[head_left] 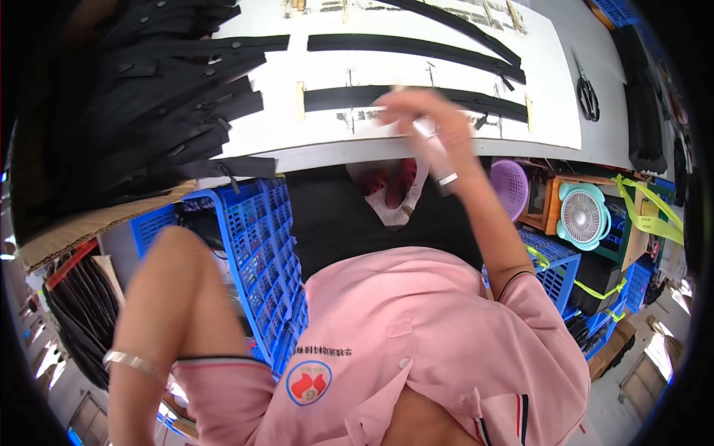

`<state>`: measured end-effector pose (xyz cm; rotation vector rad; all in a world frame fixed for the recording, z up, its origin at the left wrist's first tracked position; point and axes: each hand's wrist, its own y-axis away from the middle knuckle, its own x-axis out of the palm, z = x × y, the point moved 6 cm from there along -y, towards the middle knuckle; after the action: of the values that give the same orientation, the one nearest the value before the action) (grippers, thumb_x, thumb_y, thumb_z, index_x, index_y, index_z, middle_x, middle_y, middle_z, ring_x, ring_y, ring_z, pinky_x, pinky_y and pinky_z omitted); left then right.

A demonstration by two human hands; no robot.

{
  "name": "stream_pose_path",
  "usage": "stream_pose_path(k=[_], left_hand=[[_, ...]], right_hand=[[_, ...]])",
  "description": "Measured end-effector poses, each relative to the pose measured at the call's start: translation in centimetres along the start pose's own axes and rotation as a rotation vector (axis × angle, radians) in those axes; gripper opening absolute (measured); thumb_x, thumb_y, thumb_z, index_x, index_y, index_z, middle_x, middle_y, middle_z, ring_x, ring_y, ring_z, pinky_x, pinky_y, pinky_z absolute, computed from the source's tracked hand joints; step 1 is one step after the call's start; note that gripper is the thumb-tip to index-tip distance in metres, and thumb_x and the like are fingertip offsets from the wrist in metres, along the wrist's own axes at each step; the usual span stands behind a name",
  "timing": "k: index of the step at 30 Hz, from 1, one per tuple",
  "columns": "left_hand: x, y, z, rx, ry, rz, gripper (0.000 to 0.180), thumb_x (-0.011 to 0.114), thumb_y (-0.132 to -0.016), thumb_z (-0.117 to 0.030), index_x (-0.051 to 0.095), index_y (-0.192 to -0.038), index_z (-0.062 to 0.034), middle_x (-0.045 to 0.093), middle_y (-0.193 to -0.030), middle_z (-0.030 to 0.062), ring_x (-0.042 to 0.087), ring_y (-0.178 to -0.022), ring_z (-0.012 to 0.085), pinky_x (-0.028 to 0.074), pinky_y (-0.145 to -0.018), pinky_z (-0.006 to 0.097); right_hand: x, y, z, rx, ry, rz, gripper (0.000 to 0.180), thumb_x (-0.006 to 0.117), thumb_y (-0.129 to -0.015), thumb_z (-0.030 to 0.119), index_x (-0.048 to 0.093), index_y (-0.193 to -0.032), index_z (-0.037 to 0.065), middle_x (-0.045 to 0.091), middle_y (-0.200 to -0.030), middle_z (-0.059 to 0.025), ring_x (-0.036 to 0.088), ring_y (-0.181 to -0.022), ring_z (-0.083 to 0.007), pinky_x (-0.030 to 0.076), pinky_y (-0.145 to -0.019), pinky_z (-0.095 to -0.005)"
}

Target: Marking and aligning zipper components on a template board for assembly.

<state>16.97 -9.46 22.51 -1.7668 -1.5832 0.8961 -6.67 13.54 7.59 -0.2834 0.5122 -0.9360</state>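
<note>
My right hand [439, 115] is blurred by motion above the white board [554, 89], over the nearest black zipper strip [335, 98]. A pale, narrow shape shows along its palm side; I cannot make out whether it is held. A metal band circles that wrist. My left arm is bent back, and my left hand [134, 416] drops out at the lower left edge below a bracelet, its fingers hidden. Beyond the nearest strip lie another long black zipper strip [401, 46] and a slanting one [461, 28]. A large pile of black zipper pieces [178, 97] covers the left side.
Black-handled scissors [587, 97] rest on the grey table right of the board. A blue crate [256, 245] stands below the table on my left. Under the right side are a purple basket [509, 189], a turquoise fan [583, 215] and another blue crate [550, 271].
</note>
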Motion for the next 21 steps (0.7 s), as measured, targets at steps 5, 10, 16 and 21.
stream_pose_path(k=[5,10,16,21], left_hand=[[1.8,-3.7,1.3,0.066,0.072,0.125,0.056,0.064,-0.098,-0.042,0.063,-0.135,0.0011,0.062,-0.131,0.0324,0.065,-0.119,0.043,0.037,-0.116,0.064],[1.1,0.4,2.6,-0.019,-0.167,0.002,0.054,0.067,-0.095,-0.038,0.067,-0.128,0.0043,0.065,-0.126,0.0323,0.067,-0.116,0.044,0.041,-0.112,0.064],[1.8,4.6,11.1,-0.585,-0.375,-0.484,0.04,0.067,-0.08,-0.002,0.072,-0.119,0.0053,0.069,-0.126,0.0239,0.063,-0.126,0.0392,0.041,-0.116,0.053],[8.9,4.1,17.7,-0.734,-0.732,0.005,0.048,0.079,-0.087,-0.015,0.069,-0.132,-0.0058,0.063,-0.143,0.0109,0.047,-0.145,0.0346,0.023,-0.124,0.053]], right_hand=[[11.7,0.8,2.7,-0.435,0.331,0.23,0.027,0.078,-0.078,0.013,0.067,-0.103,0.012,0.069,-0.102,-0.0045,0.066,-0.098,-0.0243,0.051,-0.086,-0.0367],[15.1,1.2,2.5,-0.566,0.37,0.265,0.025,0.073,-0.076,0.011,0.064,-0.1,0.011,0.067,-0.094,-0.0051,0.065,-0.095,-0.0225,0.049,-0.086,-0.0351],[4.8,1.2,-0.6,0.23,-0.019,-0.076,0.018,0.067,-0.091,-0.002,0.063,-0.108,0.005,0.059,-0.092,-0.0032,0.06,-0.089,-0.014,0.051,-0.085,-0.028],[-6.7,5.0,-3.5,0.34,0.232,-0.403,0.024,0.064,-0.094,-0.001,0.062,-0.116,0.007,0.061,-0.096,-0.004,0.06,-0.086,-0.0122,0.051,-0.079,-0.0269]])
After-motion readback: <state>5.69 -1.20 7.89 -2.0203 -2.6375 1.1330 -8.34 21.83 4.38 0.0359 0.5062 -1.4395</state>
